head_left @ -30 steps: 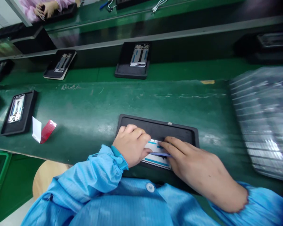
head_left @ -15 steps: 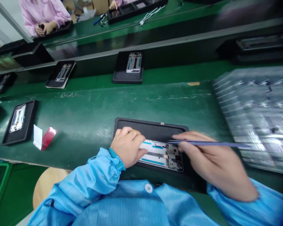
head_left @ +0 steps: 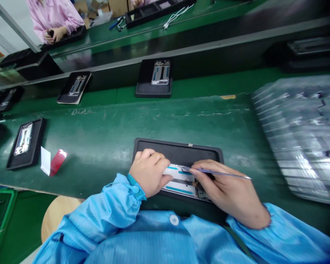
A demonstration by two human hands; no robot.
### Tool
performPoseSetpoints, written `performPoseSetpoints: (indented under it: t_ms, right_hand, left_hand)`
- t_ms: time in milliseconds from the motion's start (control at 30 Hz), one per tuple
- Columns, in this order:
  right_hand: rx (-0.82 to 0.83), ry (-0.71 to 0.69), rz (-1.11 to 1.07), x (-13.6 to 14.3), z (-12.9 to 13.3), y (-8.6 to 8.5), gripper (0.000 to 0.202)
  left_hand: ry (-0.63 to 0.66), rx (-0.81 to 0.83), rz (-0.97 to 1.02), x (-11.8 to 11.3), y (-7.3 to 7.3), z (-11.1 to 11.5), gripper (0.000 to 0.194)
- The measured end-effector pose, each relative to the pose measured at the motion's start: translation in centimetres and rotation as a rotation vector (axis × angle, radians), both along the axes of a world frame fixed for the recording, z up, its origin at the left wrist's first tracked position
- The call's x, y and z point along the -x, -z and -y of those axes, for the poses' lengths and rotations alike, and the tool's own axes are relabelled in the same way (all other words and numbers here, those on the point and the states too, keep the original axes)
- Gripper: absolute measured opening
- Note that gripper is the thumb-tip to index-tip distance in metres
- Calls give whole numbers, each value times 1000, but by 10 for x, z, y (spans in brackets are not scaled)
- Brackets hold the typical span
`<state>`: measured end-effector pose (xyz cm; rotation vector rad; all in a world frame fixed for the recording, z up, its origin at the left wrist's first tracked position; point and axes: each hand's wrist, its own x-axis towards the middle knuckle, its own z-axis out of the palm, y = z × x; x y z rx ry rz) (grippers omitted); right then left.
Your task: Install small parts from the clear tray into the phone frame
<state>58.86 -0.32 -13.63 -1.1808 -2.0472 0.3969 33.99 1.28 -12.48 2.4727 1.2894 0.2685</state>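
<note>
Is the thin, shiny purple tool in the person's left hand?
No, the thin, shiny purple tool is in the right hand, while the left hand is on the flat, blue-striped white frame.

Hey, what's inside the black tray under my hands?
A phone frame with blue strips lies in the black tray. Your left hand covers one end; your right hand, holding a thin tool, hides part of the other.

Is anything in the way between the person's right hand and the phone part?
Nothing visible: the right hand is over one end of the phone part, holding a thin tool. The left hand covers the other end, leaving the middle exposed.
</note>
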Motion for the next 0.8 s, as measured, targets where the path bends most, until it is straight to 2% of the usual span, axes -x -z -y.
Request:
performPoseSetpoints:
  t_ms: [300,467,633,733,800]
  right_hand:
    - [-83,63,87,6,3,2,6]
    - [-74,58,58,6,2,3,4]
    - [-45,65,6,3,5,-6,4]
    - [-22,37,-17,-11,22,-12,12]
    - [-19,-45,28,-24,40,-7,22]
  left_hand:
    - [11,12,-4,0,0,0,32]
    - [8,15,-5,0,-1,-1,32]
    - [7,1,46,0,2,0,32]
    - [-72,-65,147,4,2,5,23]
    - [-189,-147,212,11,2,9,14]
